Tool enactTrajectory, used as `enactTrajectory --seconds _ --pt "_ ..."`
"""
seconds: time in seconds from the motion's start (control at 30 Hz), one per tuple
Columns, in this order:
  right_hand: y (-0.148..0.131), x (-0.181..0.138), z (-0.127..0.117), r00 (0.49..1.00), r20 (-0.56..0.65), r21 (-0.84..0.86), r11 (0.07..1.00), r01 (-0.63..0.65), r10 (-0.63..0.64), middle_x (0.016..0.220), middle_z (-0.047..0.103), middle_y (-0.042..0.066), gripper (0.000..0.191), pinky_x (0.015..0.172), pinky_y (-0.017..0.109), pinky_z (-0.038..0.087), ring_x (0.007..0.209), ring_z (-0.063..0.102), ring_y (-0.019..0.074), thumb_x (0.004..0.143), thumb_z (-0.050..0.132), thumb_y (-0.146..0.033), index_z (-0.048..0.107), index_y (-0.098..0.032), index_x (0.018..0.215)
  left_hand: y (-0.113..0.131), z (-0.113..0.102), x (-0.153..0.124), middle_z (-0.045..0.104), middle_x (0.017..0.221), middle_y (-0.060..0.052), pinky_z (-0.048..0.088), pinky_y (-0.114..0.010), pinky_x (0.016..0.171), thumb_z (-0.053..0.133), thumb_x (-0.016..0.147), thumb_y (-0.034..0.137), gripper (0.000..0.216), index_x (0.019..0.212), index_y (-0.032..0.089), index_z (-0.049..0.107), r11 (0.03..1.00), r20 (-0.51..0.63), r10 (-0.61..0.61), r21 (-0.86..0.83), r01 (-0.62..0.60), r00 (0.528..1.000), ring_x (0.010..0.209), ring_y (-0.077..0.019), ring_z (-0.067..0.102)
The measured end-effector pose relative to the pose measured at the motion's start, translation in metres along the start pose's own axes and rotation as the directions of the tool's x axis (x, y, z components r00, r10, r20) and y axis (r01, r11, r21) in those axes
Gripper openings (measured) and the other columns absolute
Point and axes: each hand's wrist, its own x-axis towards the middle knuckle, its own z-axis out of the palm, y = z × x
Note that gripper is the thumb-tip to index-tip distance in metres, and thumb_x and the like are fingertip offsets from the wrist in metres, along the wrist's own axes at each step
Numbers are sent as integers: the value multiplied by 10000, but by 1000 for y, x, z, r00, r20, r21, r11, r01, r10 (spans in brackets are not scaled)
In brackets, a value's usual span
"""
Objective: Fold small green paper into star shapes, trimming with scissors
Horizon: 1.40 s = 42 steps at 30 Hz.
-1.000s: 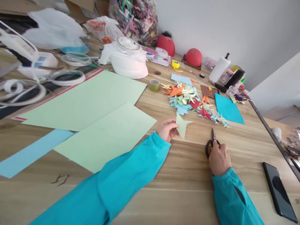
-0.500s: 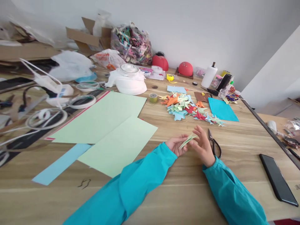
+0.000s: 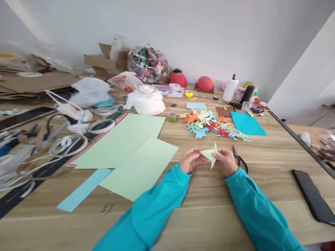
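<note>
Between my two hands is a pale green folded paper piece (image 3: 210,154), with sharp points up, down and to the left. My right hand (image 3: 225,161) pinches its right side, thumb laid over the front. At its left point, the curled fingers of my left hand (image 3: 190,161) touch the paper; part of their grip is hidden. Black-handled scissors (image 3: 242,162) lie just right of my right hand. Beyond the hands sits a pile of small folded paper pieces (image 3: 205,122) in green, orange, red and blue.
Large pale green sheets (image 3: 141,167) and a blue strip (image 3: 83,190) lie to the left. A black phone (image 3: 312,195) is at the right. Behind are a spool (image 3: 172,116), a blue-green square (image 3: 247,123) and a white-wrapped bowl (image 3: 146,103). Cables (image 3: 69,146) are tangled at far left.
The folded paper has turned from nearly edge-on to facing me, its points spread. My right fingers have closed onto its right side, and my left hand has shifted slightly left. The view has tilted up.
</note>
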Motion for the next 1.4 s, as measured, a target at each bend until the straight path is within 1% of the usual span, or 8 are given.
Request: enactTrajectory --seconds 0.13,0.23,0.4,0.6,0.97,1.07,1.23,1.4 --pt "7 -3 0 1000 12 -45 999 -25 26 501 643 0 314 331 204 424 391 578 140 488 789 -286 557 -144 645 -9 9 -5 626 616 -11 509 -272 532 778 455 263 360 703 126 556 963 -109 156 239 -127 982 559 -149 609" --pt "13 -5 1 999 -11 -53 997 -50 50 489 637 -1 302 330 195 405 383 569 133 504 781 -301 567 -143 646 -13 12 -7 608 563 9 491 -243 512 758 501 282 292 656 140 555 920 -135 204 365 -142 970 484 -120 585" --pt "19 -5 1 998 -50 -38 999 -36 34 498 632 0 282 352 199 393 401 568 129 544 763 -319 562 -146 642 -13 9 -6 606 532 16 482 -230 501 765 479 275 279 642 140 584 898 -145 204 423 -126 968 477 -119 580" --pt "22 -6 0 997 -65 -87 996 30 -35 503 629 -7 268 348 200 396 409 566 130 591 740 -335 562 -149 668 -13 7 -6 614 509 1 484 -241 546 717 582 298 200 645 140 611 889 -160 222 438 -132 962 492 -122 582" --pt "25 -7 1 992 -101 -120 991 61 -74 502 612 -19 239 335 199 405 366 503 93 597 741 -311 571 -145 629 -15 5 -4 600 478 -2 460 -229 522 586 696 464 337 644 131 599 848 -165 267 508 -151 949 472 -119 562" --pt "24 -5 1 990 -131 -83 996 42 -53 471 593 -29 242 315 195 385 340 471 84 574 752 -304 567 -150 605 -16 0 0 572 458 8 449 -233 481 531 717 522 394 608 145 561 868 -197 278 471 -158 940 433 -115 543" --pt "19 -5 3 985 -172 27 1000 3 2 457 582 -28 255 317 187 371 359 475 88 530 770 -293 565 -156 593 -13 -6 6 547 550 17 444 -223 407 586 646 560 455 519 152 427 957 -247 227 235 -168 942 396 -81 511" --pt "18 -5 3 989 -149 26 1000 -10 14 476 588 -16 258 343 190 372 391 501 97 521 774 -293 574 -151 599 -10 3 1 595 623 6 489 -232 435 728 529 443 426 720 142 495 974 -191 165 187 -129 968 490 -115 578"
